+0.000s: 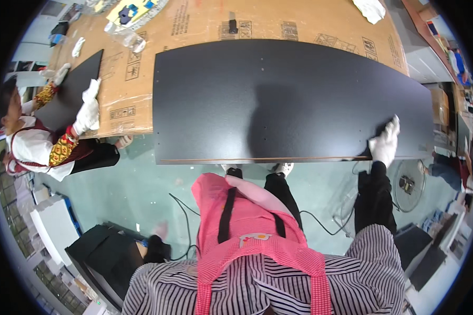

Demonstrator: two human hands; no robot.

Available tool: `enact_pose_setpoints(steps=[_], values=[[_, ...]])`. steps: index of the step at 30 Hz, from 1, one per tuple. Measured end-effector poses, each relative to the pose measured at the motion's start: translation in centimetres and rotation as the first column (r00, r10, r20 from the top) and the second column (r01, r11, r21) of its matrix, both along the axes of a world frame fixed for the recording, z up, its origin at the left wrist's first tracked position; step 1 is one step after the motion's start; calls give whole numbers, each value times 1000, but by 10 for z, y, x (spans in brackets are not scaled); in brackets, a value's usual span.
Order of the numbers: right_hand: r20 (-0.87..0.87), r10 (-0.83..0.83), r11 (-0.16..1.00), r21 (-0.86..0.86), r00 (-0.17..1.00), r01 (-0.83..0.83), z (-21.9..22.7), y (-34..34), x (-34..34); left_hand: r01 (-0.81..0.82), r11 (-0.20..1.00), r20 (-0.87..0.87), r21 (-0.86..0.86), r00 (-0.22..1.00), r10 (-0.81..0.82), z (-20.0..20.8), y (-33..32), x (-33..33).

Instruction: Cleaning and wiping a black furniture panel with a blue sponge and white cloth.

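Note:
A long dark panel (210,105) with small holes lies on the cardboard-covered table (194,26), its near edge overhanging the front. My right hand (384,143), in a white glove, rests on top of the panel near its right front edge. Its fingers are stretched out flat and grip nothing. Low on the left, beside the black sleeve of that arm, my left hand (161,229) hangs away from the panel. Motion smears it, so its fingers cannot be made out.
At the left, a co-worker (42,142) in white gloves handles another dark panel (71,92). A plastic bottle (125,37), a small black object (233,25) and a white cloth (370,9) lie on the table. Behind me stands a black box (102,260); cables (326,226) cross the floor.

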State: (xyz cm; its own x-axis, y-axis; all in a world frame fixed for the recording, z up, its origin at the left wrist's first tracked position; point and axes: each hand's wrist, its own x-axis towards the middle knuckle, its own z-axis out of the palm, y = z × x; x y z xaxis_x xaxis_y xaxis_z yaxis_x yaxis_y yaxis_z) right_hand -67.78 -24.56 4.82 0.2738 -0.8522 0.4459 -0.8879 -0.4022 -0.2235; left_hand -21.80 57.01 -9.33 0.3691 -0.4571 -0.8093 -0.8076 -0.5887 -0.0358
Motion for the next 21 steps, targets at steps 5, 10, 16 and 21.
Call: enact_pose_setpoints(steps=[5, 10, 16, 21], values=[[-84, -353, 848, 392, 932, 357, -31, -75, 73, -301, 906, -498, -297, 859, 122, 13, 4, -123], [60, 331, 912, 237, 942, -336, 8, -14, 333, -905, 356, -597, -233, 423, 682, 51, -151, -192], [17, 819, 561, 189, 574, -806, 42, 159, 495, -926, 275, -588, -260, 378, 716, 113, -234, -185], [177, 984, -26, 26, -21, -999, -3, 232, 456, -941, 211, -714, -264, 338, 614, 126, -286, -147]])
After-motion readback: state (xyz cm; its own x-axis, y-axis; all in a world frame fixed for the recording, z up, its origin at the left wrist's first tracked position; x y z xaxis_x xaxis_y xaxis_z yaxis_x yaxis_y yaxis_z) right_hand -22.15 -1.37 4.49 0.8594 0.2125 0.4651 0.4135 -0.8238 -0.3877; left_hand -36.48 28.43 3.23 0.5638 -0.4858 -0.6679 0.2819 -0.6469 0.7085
